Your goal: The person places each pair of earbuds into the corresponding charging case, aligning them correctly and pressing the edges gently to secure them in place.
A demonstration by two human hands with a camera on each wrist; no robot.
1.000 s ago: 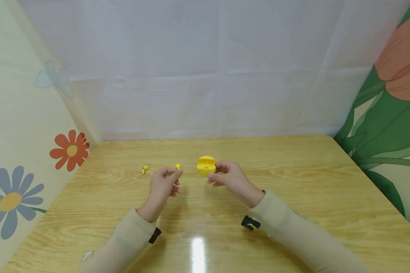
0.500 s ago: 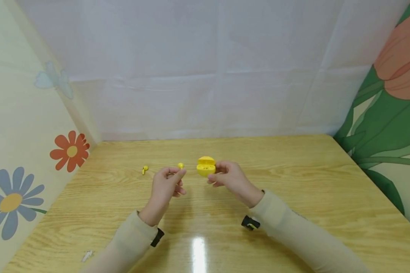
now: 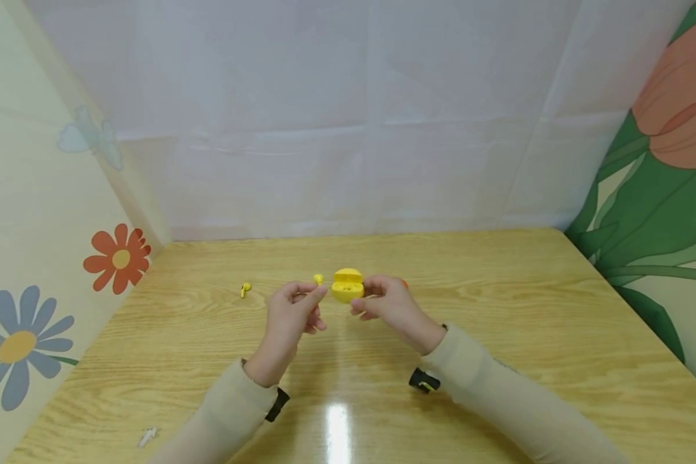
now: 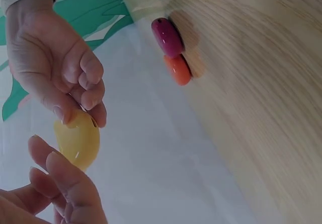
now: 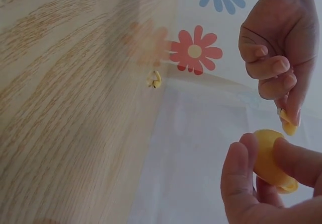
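My left hand [image 3: 290,316] pinches a small yellow earbud [image 3: 318,279] between thumb and fingertips, its round head upward. Just right of it, my right hand [image 3: 396,306] grips a yellow earbud charging case [image 3: 348,295] by its right side, with the lid up and the inside facing me. A narrow gap separates earbud and case in the head view. In the right wrist view the pinched earbud [image 5: 289,127] hangs close beside the case [image 5: 269,158]. A second yellow earbud [image 3: 245,290] lies on the table, left of my left hand.
A purple rounded case [image 4: 167,38] and an orange one [image 4: 178,70] sit together on the wooden table [image 3: 487,277]; my right hand mostly hides them in the head view. A whitish scrap [image 3: 147,437] lies near the front left. Cloth-covered walls stand at the back and sides.
My left hand has moved right with the pinched earbud, closing toward the case. My right hand and the case have shifted slightly left. The second earbud stays where it was.
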